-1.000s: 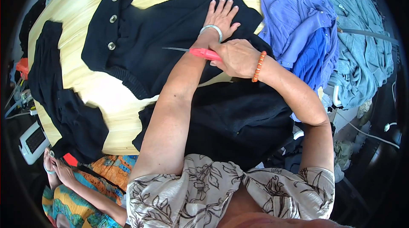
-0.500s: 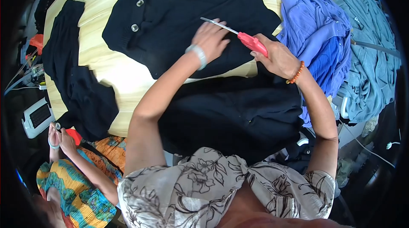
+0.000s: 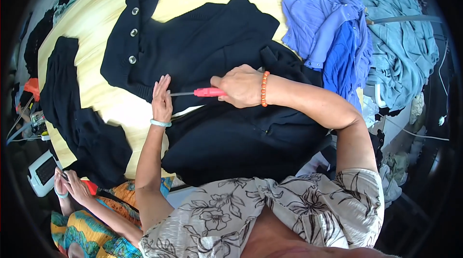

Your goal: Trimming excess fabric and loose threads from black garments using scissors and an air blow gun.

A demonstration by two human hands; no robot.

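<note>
A black knit cardigan (image 3: 188, 41) with shiny round buttons lies spread on the table. My right hand (image 3: 242, 87) is closed around the red-pink handle of a tool (image 3: 206, 92) with a thin metal shaft, which points left. Its exact kind is unclear. My left hand (image 3: 162, 100) rests with fingers stretched out at the cardigan's near edge. The shaft's tip reaches the left fingers, and whether it touches them I cannot tell. More black cloth (image 3: 241, 142) drapes from the table's near edge toward my body.
At the far right lie a purple-blue ribbed garment (image 3: 323, 12) and a grey-teal cloth heap (image 3: 405, 50). Another black garment (image 3: 67, 94) lies on the left of the wooden table (image 3: 91, 79). A co-worker's hands (image 3: 72, 184) hold something small at lower left, beside a white device (image 3: 42, 173).
My right hand has brought the tool left and nearer, turning its shaft leftward. My left hand has slid left and nearer across the cardigan. The view has shifted, and the cardigan's right part looks rearranged.
</note>
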